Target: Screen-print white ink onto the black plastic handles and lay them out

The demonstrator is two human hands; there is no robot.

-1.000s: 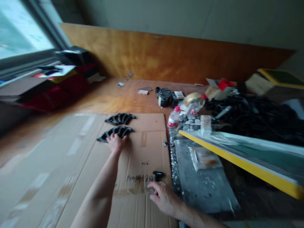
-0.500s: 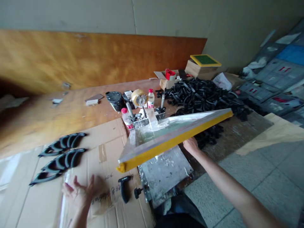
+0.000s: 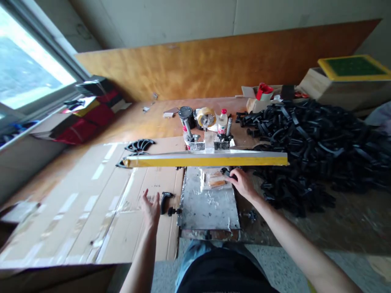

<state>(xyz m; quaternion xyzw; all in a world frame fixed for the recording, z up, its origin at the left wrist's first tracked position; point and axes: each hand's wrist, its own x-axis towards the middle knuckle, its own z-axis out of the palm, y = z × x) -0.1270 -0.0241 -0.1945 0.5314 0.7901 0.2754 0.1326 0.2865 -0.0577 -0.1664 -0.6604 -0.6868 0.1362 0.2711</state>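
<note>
My right hand [image 3: 242, 184] is closed on a black plastic handle [image 3: 226, 172] over the right edge of a grey metal base plate [image 3: 210, 209]. Beside that handle, a small orange-brown block [image 3: 216, 183] rests on the plate. Above the plate, a printing screen frame with a yellow front edge [image 3: 207, 161] is raised and hides part of what lies behind. My left hand [image 3: 151, 208] hovers over the cardboard with its fingers apart, holding nothing. Just right of it lies a loose black handle [image 3: 165, 202]. More curved black handles [image 3: 140, 145] lie in a row, partly behind the frame.
A large heap of black handles [image 3: 308, 142] fills the right side of the table. Behind the frame stand a clamp [image 3: 209, 141], a red-capped bottle [image 3: 222, 121], a dark tub [image 3: 186, 116] and a tape roll [image 3: 206, 118]. Flattened cardboard [image 3: 122, 228] covers the left.
The view has swung left and levelled. My right hand, earlier partly hidden under the frame, now shows with a black handle over the plate. My left hand is closer to the loose handle.
</note>
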